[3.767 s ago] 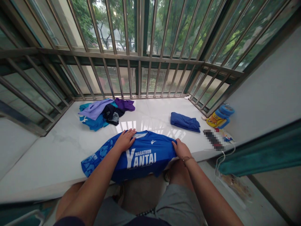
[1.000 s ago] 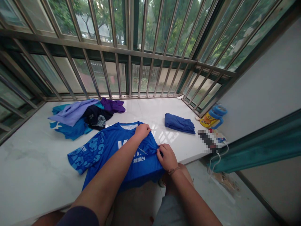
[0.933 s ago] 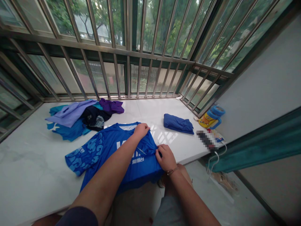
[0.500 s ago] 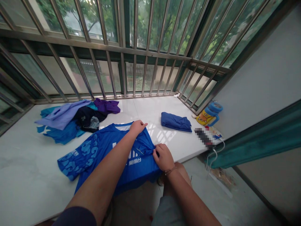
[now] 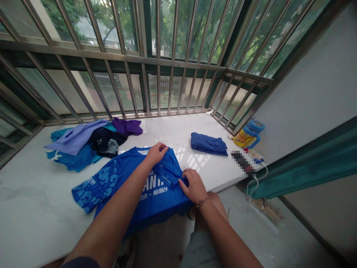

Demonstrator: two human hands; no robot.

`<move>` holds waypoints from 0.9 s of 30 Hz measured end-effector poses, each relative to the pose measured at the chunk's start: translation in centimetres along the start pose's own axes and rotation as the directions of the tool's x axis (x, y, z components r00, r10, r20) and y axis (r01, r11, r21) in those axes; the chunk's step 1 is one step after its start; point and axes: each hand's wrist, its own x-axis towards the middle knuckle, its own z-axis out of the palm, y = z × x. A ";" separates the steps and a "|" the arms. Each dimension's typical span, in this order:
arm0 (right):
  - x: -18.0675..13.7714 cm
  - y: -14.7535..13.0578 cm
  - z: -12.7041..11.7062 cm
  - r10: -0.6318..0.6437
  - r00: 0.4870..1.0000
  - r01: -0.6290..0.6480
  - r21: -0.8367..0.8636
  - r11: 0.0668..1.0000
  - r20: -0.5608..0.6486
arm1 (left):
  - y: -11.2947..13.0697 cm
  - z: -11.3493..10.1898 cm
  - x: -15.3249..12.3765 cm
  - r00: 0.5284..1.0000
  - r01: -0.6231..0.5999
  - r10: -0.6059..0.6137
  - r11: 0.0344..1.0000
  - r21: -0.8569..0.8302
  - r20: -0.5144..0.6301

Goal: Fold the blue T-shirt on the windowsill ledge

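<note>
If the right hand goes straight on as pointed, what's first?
The blue shirt, whose bunched edge lies at the fingertips of the right hand. Farther along that line, the left hand seems next, though depth is hard to judge.

Blue-yellow bottle [image 5: 248, 134] near pale wall [image 5: 315, 82]; teal curtain [image 5: 301, 163] at right; metal bars [image 5: 122, 57] before windows [image 5: 184, 29].

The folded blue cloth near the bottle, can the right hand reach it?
Probably yes: the folded blue cloth lies beyond the right hand, with nothing seen between them, though that hand is at the shirt.
</note>
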 end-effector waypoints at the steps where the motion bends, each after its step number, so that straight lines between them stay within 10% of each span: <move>1: 0.0 0.0 -0.1 -0.014 1.000 0.014 0.012 1.000 0.011 | -0.6 -0.8 -1.3 1.000 -0.017 0.017 1.000 0.002 0.006; 8: 0.3 0.5 -0.9 -0.144 0.983 0.136 0.070 0.988 0.113 | -5.1 -3.1 -8.2 0.936 -0.303 0.281 0.950 0.077 0.213; 27: 0.3 0.4 -1.1 -0.136 0.990 0.129 0.150 0.980 0.040 | -4.3 -3.3 -9.9 0.956 -0.244 0.256 0.965 -0.095 0.146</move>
